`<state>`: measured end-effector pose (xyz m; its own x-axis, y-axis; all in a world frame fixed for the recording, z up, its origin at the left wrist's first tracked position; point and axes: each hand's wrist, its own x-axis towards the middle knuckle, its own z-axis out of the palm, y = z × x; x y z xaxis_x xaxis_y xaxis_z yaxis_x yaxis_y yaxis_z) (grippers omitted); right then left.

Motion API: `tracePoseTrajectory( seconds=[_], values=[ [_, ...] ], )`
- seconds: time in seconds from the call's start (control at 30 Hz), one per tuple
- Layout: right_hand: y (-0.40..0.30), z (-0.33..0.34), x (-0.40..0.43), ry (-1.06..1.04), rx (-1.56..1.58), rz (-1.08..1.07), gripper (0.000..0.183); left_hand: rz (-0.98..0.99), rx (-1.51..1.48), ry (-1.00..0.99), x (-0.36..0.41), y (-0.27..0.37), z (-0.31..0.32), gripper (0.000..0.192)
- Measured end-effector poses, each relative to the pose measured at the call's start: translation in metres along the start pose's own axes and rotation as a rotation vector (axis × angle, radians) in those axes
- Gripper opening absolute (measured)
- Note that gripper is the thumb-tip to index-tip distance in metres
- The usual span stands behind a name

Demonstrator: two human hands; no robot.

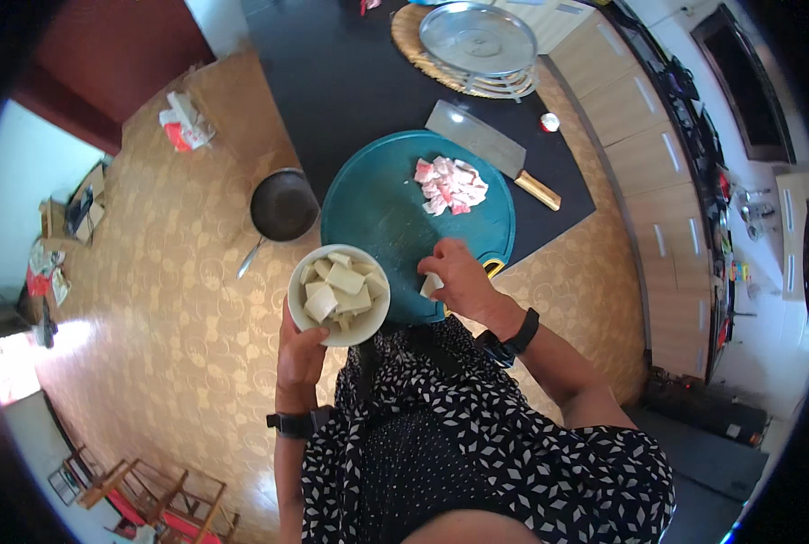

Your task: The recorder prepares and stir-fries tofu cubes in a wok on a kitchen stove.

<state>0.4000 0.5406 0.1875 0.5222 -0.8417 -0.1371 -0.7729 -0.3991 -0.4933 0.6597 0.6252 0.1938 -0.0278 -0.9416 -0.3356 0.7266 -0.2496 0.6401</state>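
My left hand (302,350) grips the rim and side of a white bowl (383,309) filled with pale, flat-cut pieces (345,279) that look like tofu or a peeled root. Just right of the bowl, my right hand (460,279) pinches one similar pale piece (432,285) above the near edge of a round teal cutting board (377,190). Chopped pink and white raw meat (451,185) lies in a pile on the board's far right part. Beyond the pile rests a cleaver (479,139), its wooden handle pointing right and towards me.
The board lies on a black countertop (336,75). A round metal tray (478,37) sits on a rack over a woven mat at the far end. A dark frying pan (284,204) is left of the board. A small red and white item (549,122) lies near the right edge.
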Motion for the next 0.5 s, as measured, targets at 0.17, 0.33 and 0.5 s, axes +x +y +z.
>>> tracePoseTrajectory(
  seconds=[0.17, 0.33, 0.5],
  values=[
    [0.023, 0.035, 0.0, 0.052, 0.05, -0.181, 0.016, -0.008, 0.119, -0.063, 0.004, -0.007, 0.01, 0.093],
    [0.0, 0.034, -0.012, -0.058, -0.047, -0.099, 0.014, 0.095, 0.075, -0.158, -0.014, -0.012, 0.007, 0.074],
    [0.023, 0.047, -0.01, -0.025, 0.095, -0.096, 0.013, 0.118, 0.3, -0.227, -0.024, -0.004, 0.042, 0.057]
  ],
)
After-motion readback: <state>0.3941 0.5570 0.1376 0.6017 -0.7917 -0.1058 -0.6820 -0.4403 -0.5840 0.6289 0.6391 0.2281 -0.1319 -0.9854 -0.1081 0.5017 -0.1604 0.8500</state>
